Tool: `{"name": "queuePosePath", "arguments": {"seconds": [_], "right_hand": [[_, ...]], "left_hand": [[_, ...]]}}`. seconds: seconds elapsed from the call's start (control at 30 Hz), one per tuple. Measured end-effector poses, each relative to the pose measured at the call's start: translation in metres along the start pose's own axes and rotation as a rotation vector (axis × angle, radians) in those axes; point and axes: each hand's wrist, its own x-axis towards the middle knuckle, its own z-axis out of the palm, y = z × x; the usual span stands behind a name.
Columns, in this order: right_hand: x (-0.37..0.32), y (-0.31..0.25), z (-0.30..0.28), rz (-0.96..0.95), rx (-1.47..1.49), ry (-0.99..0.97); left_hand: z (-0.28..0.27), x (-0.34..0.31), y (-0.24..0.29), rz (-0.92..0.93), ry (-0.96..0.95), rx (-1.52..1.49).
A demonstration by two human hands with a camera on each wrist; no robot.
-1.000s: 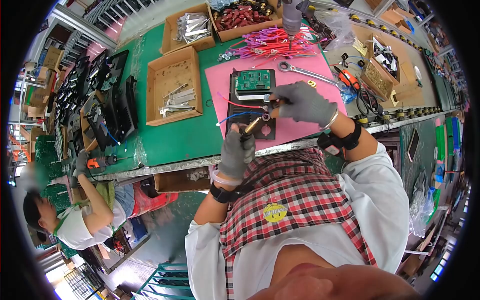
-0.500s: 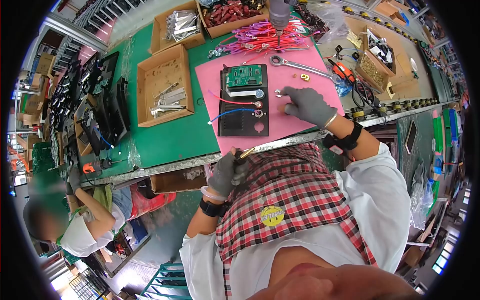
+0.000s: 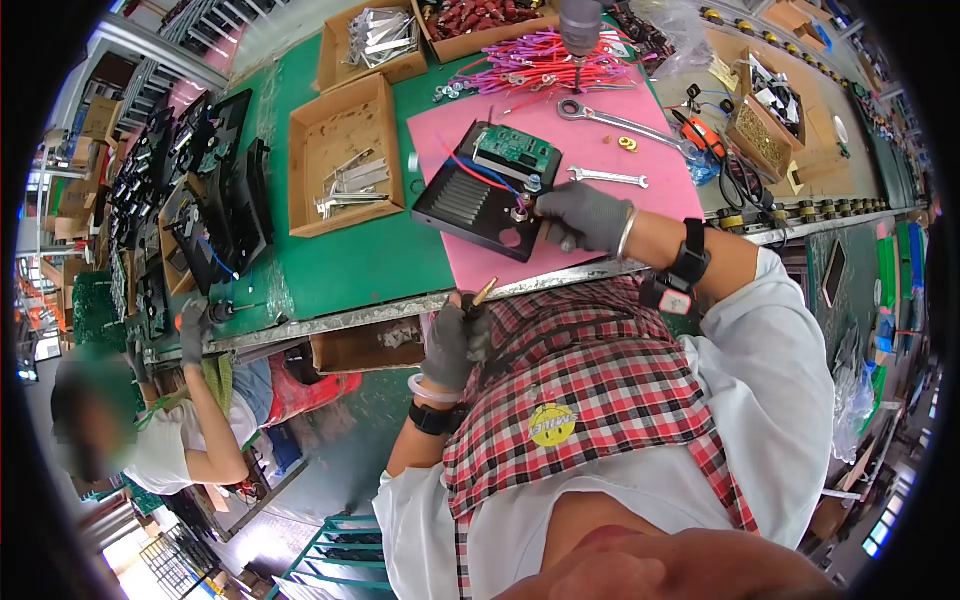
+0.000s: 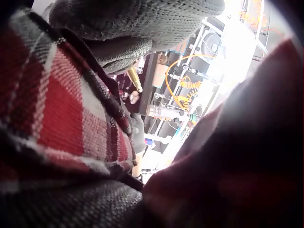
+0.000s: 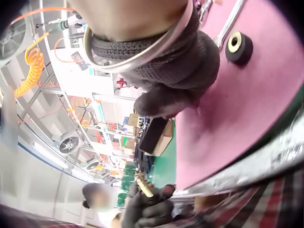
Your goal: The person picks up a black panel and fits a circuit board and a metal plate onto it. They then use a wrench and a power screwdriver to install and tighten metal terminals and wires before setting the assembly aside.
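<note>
At the bench's front edge my gloved left hand grips a brass-tipped black piece, its brass end pointing up and away. Its brass rod also shows below the glove in the left wrist view. My gloved right hand holds the right edge of a slotted black metal panel, which sits askew on the pink mat. Mounted on the panel are a green circuit board, a red wire, a blue wire and metal nuts. An open-end wrench lies just beyond the right hand.
A larger ratchet wrench and small brass nuts lie on the mat. Behind are red and purple wires under a hanging driver. A cardboard tray stands left. Another person's hand is at the bench's left end.
The right hand let go of the open-end wrench on the mat and took hold of the panel, which has turned askew. The left hand drew back from the panel earlier, keeping the brass-tipped piece.
</note>
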Motion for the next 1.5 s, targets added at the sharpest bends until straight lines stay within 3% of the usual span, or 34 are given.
{"name": "queuePosePath", "arguments": {"seconds": [0.17, 0.3, 0.4, 0.5, 0.63, 0.7, 0.8, 0.9, 1.13, 1.33, 1.43, 1.5], "right_hand": [[-0.016, 0.004, 0.042, 0.029, 0.050, -0.001], [-0.007, 0.008, 0.044, 0.066, 0.073, -0.021], [-0.010, 0.006, 0.047, 0.056, 0.095, -0.018], [-0.011, 0.006, 0.050, 0.019, 0.094, -0.002], [-0.005, 0.017, 0.058, -0.041, -0.033, -0.044], [-0.002, 0.021, 0.061, -0.025, 0.096, -0.074], [-0.002, 0.019, 0.067, -0.039, 0.186, -0.075], [-0.001, 0.019, 0.069, -0.054, 0.193, -0.051], [0.000, 0.021, 0.069, -0.057, 0.212, -0.043], [-0.005, 0.019, 0.064, -0.093, 0.050, -0.101], [-0.028, -0.004, 0.044, 0.064, -0.298, -0.091], [-0.020, 0.013, 0.004, -0.559, -0.814, 0.125]], "left_hand": [[0.018, 0.012, 0.011, 0.099, 0.084, -0.078], [0.012, 0.021, 0.009, 0.178, -0.087, -0.134], [0.015, 0.020, 0.006, 0.206, -0.010, -0.140], [0.011, 0.019, 0.007, 0.199, -0.066, -0.146], [0.021, 0.022, 0.010, 0.363, -0.061, -0.004], [0.021, 0.026, 0.010, 0.403, -0.062, 0.174], [0.026, 0.037, 0.011, 0.428, -0.009, 0.074], [0.027, 0.030, 0.010, 0.441, -0.151, -0.267], [0.033, 0.026, 0.018, 0.397, -0.204, -0.284], [0.012, 0.025, 0.011, 0.264, -0.018, 0.053], [0.007, 0.028, 0.009, 0.302, -0.047, 0.037], [0.011, 0.028, 0.010, 0.349, -0.018, 0.124]]}}
